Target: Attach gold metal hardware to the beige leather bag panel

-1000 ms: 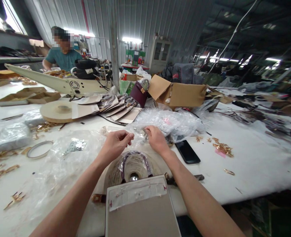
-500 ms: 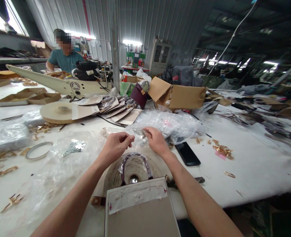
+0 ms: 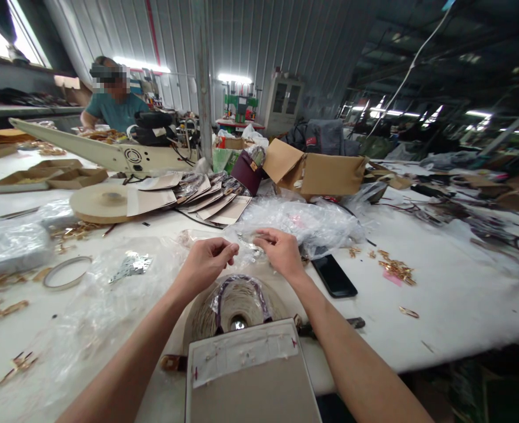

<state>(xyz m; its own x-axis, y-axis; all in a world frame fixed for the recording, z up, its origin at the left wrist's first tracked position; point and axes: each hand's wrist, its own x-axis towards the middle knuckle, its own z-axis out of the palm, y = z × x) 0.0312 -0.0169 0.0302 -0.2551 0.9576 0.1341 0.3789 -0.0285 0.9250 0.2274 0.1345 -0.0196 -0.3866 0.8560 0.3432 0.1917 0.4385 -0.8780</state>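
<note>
My left hand (image 3: 210, 261) is closed, thumb pressed to the curled fingers, above the far left rim of a wide tape roll (image 3: 200, 308); what it holds, if anything, is too small to name. Across a small gap, my right hand (image 3: 280, 249) has its thumb and fingers pinched together beside small metal pieces (image 3: 251, 245) on plastic; its fingertips hide anything between them. Close to me a beige bag panel (image 3: 250, 390) with a pale strip leans on the roll, and its dark purple handle (image 3: 263, 299) arches over the roll's hollow.
A phone (image 3: 334, 275) lies right of my right hand, with gold hardware (image 3: 395, 270) beyond. Clear plastic (image 3: 301, 223) and an open cardboard box (image 3: 332, 174) are behind. Silver plates (image 3: 131, 265) lie left. A person (image 3: 116, 108) sits across the table.
My right hand's fingers have turned flatter, and the small metal piece seen at its fingertips no longer shows between them. My left hand has barely moved.
</note>
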